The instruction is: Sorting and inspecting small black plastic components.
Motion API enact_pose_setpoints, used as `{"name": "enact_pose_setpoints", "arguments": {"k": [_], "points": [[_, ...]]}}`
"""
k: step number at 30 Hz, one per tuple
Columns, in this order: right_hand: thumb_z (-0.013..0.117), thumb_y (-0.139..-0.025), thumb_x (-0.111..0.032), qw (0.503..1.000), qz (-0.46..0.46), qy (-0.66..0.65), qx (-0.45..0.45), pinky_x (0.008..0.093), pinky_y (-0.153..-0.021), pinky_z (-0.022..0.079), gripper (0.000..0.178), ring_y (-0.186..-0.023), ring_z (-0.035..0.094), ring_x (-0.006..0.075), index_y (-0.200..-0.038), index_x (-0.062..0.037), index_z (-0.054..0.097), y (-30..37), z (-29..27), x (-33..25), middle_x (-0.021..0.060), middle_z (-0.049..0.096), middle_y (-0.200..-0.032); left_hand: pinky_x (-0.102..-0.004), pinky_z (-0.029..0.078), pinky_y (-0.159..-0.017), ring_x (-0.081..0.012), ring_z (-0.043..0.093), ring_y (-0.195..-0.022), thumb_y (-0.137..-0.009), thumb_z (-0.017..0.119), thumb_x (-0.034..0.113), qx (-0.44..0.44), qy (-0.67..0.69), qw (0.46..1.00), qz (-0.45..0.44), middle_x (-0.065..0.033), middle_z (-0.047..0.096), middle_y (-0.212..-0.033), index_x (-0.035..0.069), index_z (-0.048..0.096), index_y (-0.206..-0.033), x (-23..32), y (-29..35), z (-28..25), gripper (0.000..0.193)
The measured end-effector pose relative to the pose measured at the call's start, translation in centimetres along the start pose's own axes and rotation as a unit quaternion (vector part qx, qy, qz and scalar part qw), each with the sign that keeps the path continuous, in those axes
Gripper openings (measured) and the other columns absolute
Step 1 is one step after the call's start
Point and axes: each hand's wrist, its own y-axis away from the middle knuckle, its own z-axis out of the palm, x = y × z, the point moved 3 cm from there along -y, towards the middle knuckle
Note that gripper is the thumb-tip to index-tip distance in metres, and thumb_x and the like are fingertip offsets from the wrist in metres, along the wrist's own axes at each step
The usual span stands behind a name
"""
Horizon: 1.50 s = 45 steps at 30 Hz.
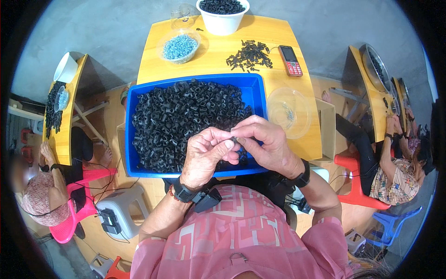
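My left hand point(209, 152) and my right hand point(271, 145) meet above the near right part of a blue tray point(254, 92). Their thumbs and fingertips pinch together on a small black plastic part point(234, 139). My fingers hide most of it, so its exact shape does not show. A heap of small black ring-like plastic pieces point(186, 118) fills most of the tray. Beyond the tray, a pile of slim black plastic pieces point(251, 56) lies on the yellow table point(211, 58).
A clear bowl of bluish springs or similar small pieces point(180, 48) stands far left; a white bucket point(222, 23) of black pieces stands at the back. A red phone point(291, 61) and a clear tub point(297, 116) are at right. Two people point(42, 195) point(395, 179) sit at side tables.
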Motion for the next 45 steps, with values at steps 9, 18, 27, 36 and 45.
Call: {"name": "enact_pose_setpoints", "arguments": {"k": [9, 18, 27, 36, 45], "points": [[0.060, -0.084, 0.006, 0.988, -0.086, 0.118, -0.049, 0.0342, -0.073, 0.054, 0.019, -0.085, 0.066, 0.0295, -0.100, -0.0010, 0.066, -1.0, -0.1, -1.6, 0.0127, 0.064, -0.098, -0.0319, 0.061, -0.066, -0.0161, 0.070, -0.073, -0.093, 0.066, 0.008, 0.002, 0.031, 0.999, 0.012, -0.0132, 0.070, -0.091, 0.000, 0.060, -0.102, -0.2, -0.3, -0.2, 0.013], [0.063, -0.084, 0.005, 0.999, 0.021, -0.018, -0.031, 0.0322, -0.071, 0.054, 0.018, -0.083, 0.067, 0.0241, -0.100, -0.0034, 0.067, -0.8, -0.1, -0.1, 0.0101, 0.066, -0.089, -0.0301, 0.061, -0.067, -0.0148, 0.069, -0.075, -0.092, 0.065, 0.005, 0.012, 0.033, 0.999, 0.024, -0.0125, 0.070, -0.093, -0.001, 0.060, -0.105, 0.2, -0.1, 0.0, 0.015], [0.065, -0.082, 0.006, 1.000, -0.006, 0.011, -0.002, 0.0313, -0.065, 0.054, 0.017, -0.078, 0.067, 0.0234, -0.097, -0.0032, 0.066, -0.6, 0.0, -0.5, 0.0098, 0.066, -0.087, -0.0272, 0.059, -0.063, -0.0134, 0.067, -0.073, -0.093, 0.065, 0.005, 0.007, 0.020, 0.999, 0.029, -0.0123, 0.070, -0.093, -0.001, 0.062, -0.104, 0.0, -0.2, -0.2, 0.013], [0.066, -0.082, 0.004, 0.994, -0.060, 0.083, -0.043, 0.0337, -0.062, 0.052, 0.013, -0.073, 0.065, 0.0264, -0.094, -0.0024, 0.065, -1.1, -0.3, -1.6, 0.0102, 0.063, -0.083, -0.0264, 0.056, -0.058, -0.0124, 0.066, -0.068, -0.091, 0.068, 0.008, 0.019, 0.002, 0.999, 0.035, -0.0132, 0.070, -0.090, -0.002, 0.062, -0.101, -0.1, 0.0, -0.3, 0.015], [0.067, -0.080, 0.004, 0.996, -0.023, 0.055, -0.069, 0.0350, -0.062, 0.052, 0.015, -0.074, 0.064, 0.0290, -0.093, -0.0025, 0.063, -1.2, -0.8, -1.0, 0.0109, 0.061, -0.082, -0.0262, 0.056, -0.056, -0.0128, 0.065, -0.066, -0.090, 0.069, 0.009, 0.005, 0.006, 1.000, 0.028, -0.0125, 0.071, -0.088, 0.000, 0.064, -0.103, -0.2, -0.1, -0.2, 0.016]]}}
